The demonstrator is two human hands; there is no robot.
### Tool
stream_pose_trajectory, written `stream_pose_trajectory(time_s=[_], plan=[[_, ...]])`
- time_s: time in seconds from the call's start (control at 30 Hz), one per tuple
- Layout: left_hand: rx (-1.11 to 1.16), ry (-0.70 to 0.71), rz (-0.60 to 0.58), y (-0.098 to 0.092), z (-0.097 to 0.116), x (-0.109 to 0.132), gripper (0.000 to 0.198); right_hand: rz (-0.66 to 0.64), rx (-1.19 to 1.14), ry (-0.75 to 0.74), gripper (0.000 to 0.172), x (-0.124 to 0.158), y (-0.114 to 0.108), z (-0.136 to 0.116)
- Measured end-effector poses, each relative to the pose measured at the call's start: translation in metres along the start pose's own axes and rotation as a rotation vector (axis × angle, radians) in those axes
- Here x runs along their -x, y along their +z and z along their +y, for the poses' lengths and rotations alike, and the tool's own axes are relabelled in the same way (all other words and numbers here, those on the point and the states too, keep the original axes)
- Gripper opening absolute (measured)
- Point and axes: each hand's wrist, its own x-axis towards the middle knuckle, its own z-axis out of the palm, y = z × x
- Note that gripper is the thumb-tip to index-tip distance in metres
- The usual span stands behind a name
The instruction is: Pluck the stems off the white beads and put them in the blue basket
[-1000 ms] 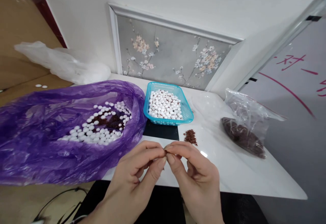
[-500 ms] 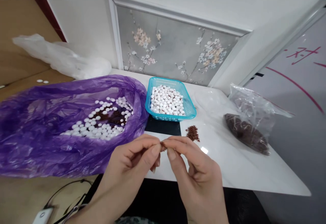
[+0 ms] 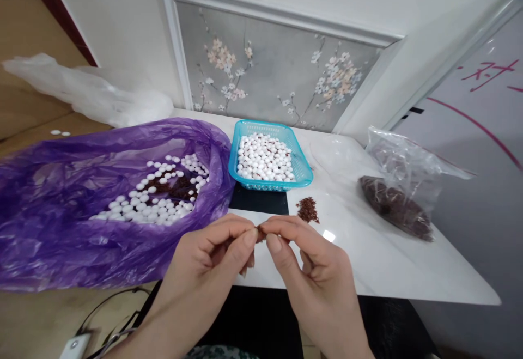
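Observation:
My left hand (image 3: 214, 261) and my right hand (image 3: 316, 272) meet fingertip to fingertip above the table's front part. A tiny brown piece (image 3: 260, 231) shows between them, pinched by both; its exact shape is mostly hidden by the fingers. Just beyond my right hand lies a small heap of reddish-brown bits (image 3: 308, 210). Behind my hands stands a turquoise basket (image 3: 303, 171) holding many white pellet-like pieces (image 3: 265, 157), with brown specks among them. Left of my hands spreads a purple plastic bag (image 3: 53, 201), with white round pieces (image 3: 143, 209) and brown bits (image 3: 175, 189) on it.
A clear bag of dark brown material (image 3: 394, 209) rests at the right of the white table (image 3: 412, 272). Under the basket's front shows a black flat thing (image 3: 257, 202). White plastic film (image 3: 122, 100) lies at the back left. A framed floral panel (image 3: 265, 65) stands behind.
The view has shifted slightly. Both hands keep their pinch on the brown piece, with hardly any movement of the fingers.

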Motion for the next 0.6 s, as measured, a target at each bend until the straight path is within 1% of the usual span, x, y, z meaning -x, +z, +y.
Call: stream_pose_trajectory(time_s=[0.1,0.17,0.3,0.43,0.53,0.6], plan=[[-0.133,0.074,0.018,0.003,0.001,-0.002,0.019,-0.018,0.035,0.033,0.011,0.001,-0.003,0.004],[-0.181,0.102,0.001,0.005,-0.001,-0.003,0.017,-0.016,0.051,0.062,0.009,0.004,-0.004,0.008],[-0.179,0.058,-0.083,0.014,-0.009,-0.005,0.017,0.006,0.057,0.099,0.012,0.014,-0.006,0.02],[-0.089,0.014,-0.21,0.027,-0.022,-0.009,0.018,0.126,0.079,0.118,0.013,0.027,-0.013,0.035],[0.027,-0.06,-0.287,0.036,-0.032,-0.015,0.017,0.239,0.063,0.214,0.016,0.038,-0.028,0.047],[0.097,-0.157,-0.283,0.041,-0.038,-0.019,0.018,0.306,0.028,0.294,0.017,0.044,-0.041,0.053]])
